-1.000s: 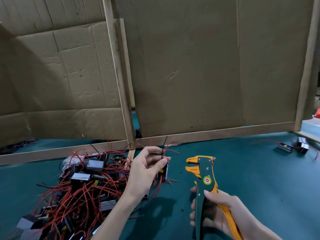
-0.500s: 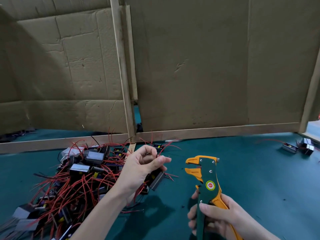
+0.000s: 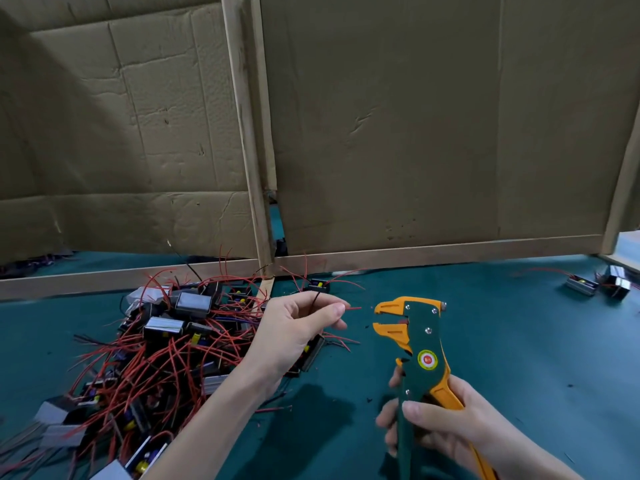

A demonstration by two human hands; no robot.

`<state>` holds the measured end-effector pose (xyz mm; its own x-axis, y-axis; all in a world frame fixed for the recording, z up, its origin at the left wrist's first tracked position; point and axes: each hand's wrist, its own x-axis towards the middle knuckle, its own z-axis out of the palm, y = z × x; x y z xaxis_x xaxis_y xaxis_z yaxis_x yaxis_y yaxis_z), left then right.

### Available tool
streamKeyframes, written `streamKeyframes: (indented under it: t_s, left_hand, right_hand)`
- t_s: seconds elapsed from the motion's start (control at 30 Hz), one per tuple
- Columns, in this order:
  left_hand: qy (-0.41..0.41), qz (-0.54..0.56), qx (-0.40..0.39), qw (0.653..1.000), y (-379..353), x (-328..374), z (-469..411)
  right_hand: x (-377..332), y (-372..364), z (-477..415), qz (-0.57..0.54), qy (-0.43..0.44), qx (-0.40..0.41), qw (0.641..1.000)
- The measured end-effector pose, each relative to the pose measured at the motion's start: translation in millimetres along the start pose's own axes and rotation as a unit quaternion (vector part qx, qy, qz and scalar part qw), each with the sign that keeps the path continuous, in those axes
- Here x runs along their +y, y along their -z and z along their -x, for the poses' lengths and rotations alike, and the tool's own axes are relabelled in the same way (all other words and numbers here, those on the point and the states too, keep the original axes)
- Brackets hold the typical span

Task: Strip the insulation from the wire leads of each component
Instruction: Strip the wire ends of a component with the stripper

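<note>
Back edge first: a wooden rail [image 3: 433, 252] runs the full width of the green mat [image 3: 519, 358], and the cardboard wall [image 3: 398, 133] rises straight off it, so there's no room going forward. An upright post [image 3: 247, 150] splits that wall, with a narrow gap at its foot. Out to the right the mat lies broad and open, all the way to two loose components [image 3: 581, 285] near the far corner, well apart from the action. Now the middle: the left hand [image 3: 294, 327] pinches a red wire lead [image 3: 353, 308] between thumb and forefinger, tip poking out to the right, and its component [image 3: 313, 351] hangs half hidden just below the palm. The right hand [image 3: 446, 424] is wrapped round the handles of the wire stripper [image 3: 415, 348], held upright above the mat, orange jaws gaping left toward that tip with a small gap between, nothing in it. On the left, the pile of components [image 3: 156, 341] sprawls in a tangle of red leads, crowding right up against the left wrist and forearm. A few black flecks [image 3: 369, 399] dot the mat between the two arms.
</note>
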<state>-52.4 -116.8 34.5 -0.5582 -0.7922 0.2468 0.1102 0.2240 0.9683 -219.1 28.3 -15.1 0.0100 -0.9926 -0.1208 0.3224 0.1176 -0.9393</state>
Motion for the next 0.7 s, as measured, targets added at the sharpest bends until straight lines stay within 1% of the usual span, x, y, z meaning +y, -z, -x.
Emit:
streamKeyframes:
  t_s: [0.2, 0.47, 0.63, 0.7]
  left_hand:
    - [0.022, 0.013, -0.007, 1.000, -7, 0, 4]
    - [0.032, 0.026, -0.018, 0.999, -10, -1, 6]
    - [0.041, 0.031, -0.066, 0.997, -13, 0, 9]
    - [0.037, 0.028, -0.072, 0.996, -13, 0, 9]
  right_hand:
    - [-1, 0, 3, 0.000, 0.015, -0.036, 0.999]
    - [-1, -1, 5, 0.003, 0.012, -0.029, 1.000]
    - [-2, -3, 8, 0.006, 0.003, -0.032, 0.999]
    - [-3, -4, 9, 0.009, 0.004, -0.032, 0.999]
